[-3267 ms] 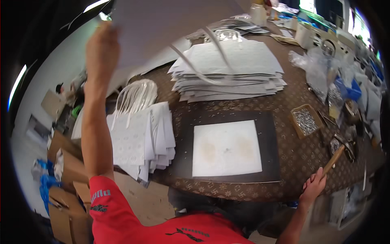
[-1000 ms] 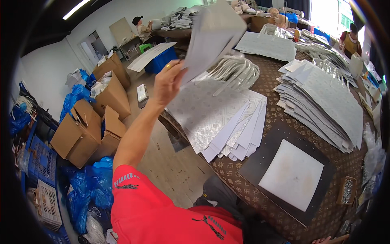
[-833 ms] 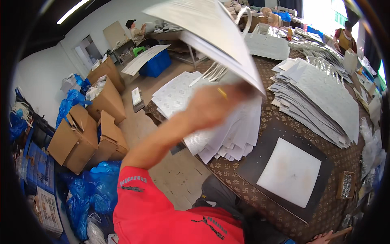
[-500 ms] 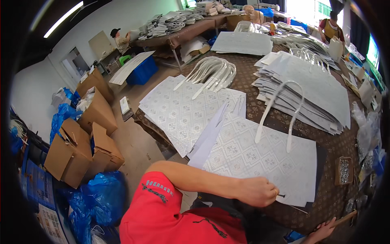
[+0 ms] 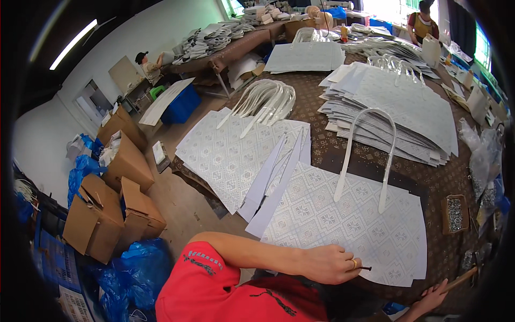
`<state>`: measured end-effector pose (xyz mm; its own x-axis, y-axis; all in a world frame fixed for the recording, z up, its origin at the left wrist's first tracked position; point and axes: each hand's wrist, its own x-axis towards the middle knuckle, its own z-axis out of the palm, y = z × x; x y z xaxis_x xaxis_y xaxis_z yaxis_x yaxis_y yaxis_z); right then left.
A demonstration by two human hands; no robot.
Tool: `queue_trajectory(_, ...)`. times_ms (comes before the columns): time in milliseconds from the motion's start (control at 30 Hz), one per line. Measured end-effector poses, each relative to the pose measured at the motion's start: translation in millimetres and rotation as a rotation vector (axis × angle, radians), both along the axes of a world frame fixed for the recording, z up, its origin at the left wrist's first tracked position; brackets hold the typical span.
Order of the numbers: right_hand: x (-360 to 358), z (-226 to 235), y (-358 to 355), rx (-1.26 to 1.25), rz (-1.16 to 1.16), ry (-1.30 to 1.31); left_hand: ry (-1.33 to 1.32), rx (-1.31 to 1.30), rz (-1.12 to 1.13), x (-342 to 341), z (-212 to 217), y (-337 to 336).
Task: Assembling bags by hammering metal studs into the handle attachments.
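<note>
Two handled stacks (image 5: 397, 102) lie near the panel (image 5: 343, 225).

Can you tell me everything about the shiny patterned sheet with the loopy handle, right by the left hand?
The patterned sheet is silvery white, flat and stiff-looking, with diamond shapes all over. A plain pale strip shows along its left side. One glossy whitish handle arches past its far edge, both ends lying on the sheet. It lies on the table over a dark board. The left hand is at its near edge, holding a thin dark rod.
</note>
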<state>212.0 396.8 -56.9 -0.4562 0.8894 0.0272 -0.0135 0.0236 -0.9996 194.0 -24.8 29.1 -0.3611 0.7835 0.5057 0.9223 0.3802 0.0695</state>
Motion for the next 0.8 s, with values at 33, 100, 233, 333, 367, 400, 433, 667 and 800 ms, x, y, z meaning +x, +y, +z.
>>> queue_trajectory(33,-0.6,-0.4,1.1,0.002,0.002,0.005,-0.075,-0.026,-0.012,-2.4,-2.2,-0.1)
queue_trajectory(100,-1.8,-0.2,0.2,0.004,0.002,0.014,-0.222,-0.077,-0.036,-7.8,-6.0,-1.9)
queue_trajectory(233,0.7,-1.8,-0.1,0.039,0.021,0.004,-0.3,0.173,0.064,-29.0,3.8,-19.9)
queue_trajectory(333,0.5,-4.5,4.0,0.024,0.028,-0.02,-0.509,0.192,0.219,-49.7,11.3,-57.3)
queue_trajectory(367,1.2,-4.7,4.7,0.026,0.023,-0.022,-0.511,0.192,0.213,-57.0,21.1,-65.8)
queue_trajectory(400,1.7,-4.7,4.8,0.03,0.016,-0.028,-0.623,0.304,0.274,-63.0,34.0,-73.5)
queue_trajectory(433,2.4,-4.5,4.7,0.034,0.01,-0.035,-0.735,0.416,0.336,-65.8,40.8,-79.1)
queue_trajectory(667,-1.7,-0.3,-1.5,0.027,-0.015,-0.025,-0.828,0.755,0.43,-74.4,37.9,-98.4)
queue_trajectory(800,-1.4,0.4,-2.1,0.02,-0.009,-0.023,-0.857,0.792,0.454,-78.0,29.1,-102.8)
